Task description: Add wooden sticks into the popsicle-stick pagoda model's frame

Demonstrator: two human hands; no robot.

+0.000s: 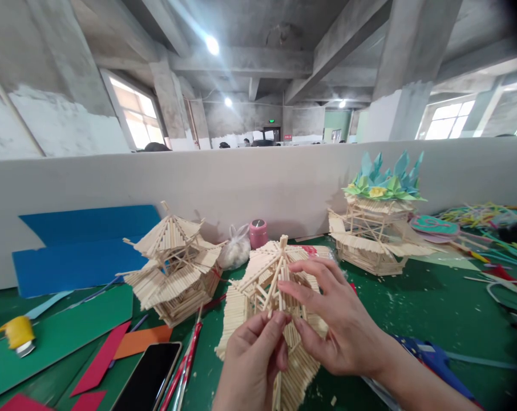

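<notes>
A wooden-stick pagoda model (pixel 258 279) stands on the green table right in front of me. My left hand (pixel 252 362) pinches a thin wooden stick (pixel 270 297) against the model's front. Over the roof's right side my right hand (pixel 327 319) rests with fingers spread, touching the sticks.
A second stick pagoda (pixel 173 265) stands to the left and a third (pixel 376 234), topped with paper flowers, at the right. A black phone (pixel 149 377), coloured paper sheets (pixel 83 240), a pink cup (pixel 258 233), a white bag (pixel 236 251) and a blue glue gun (pixel 429 357) lie around.
</notes>
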